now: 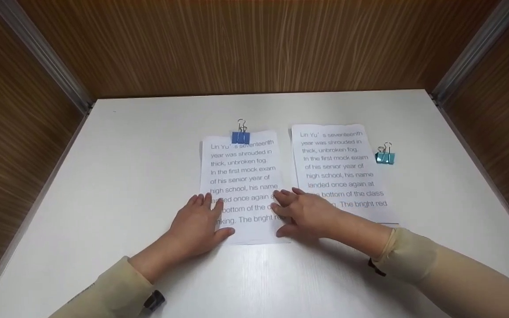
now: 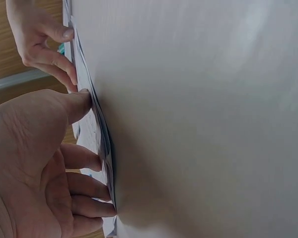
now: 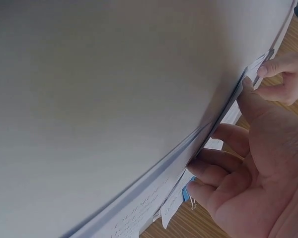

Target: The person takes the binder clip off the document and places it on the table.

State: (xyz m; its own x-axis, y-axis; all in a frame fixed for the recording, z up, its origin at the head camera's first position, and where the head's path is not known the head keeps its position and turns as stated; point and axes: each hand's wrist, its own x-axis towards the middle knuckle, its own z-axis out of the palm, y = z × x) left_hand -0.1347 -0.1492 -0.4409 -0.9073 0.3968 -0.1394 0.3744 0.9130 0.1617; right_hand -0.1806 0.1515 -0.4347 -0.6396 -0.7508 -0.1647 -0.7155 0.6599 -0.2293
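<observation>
A stack of printed sheets [image 1: 243,181] lies on the table with a blue binder clip [image 1: 241,137] on its top edge. My left hand [image 1: 195,227] rests at its lower left edge, thumb over the bottom corner. At the lower right edge, my right hand [image 1: 309,214] touches the sheets with fingertips and thumb. Both hands' fingers are extended or loosely bent along the paper edges, as the left wrist view of the left hand [image 2: 39,163] and the right wrist view of the right hand [image 3: 263,163] show. The right hand partly covers a second printed stack [image 1: 336,163].
A teal binder clip [image 1: 385,157] stands by the second stack's right edge, and the head view does not settle whether it grips the paper. Wood-grain panels [image 1: 245,48] border the white table [image 1: 148,141] at the back and sides.
</observation>
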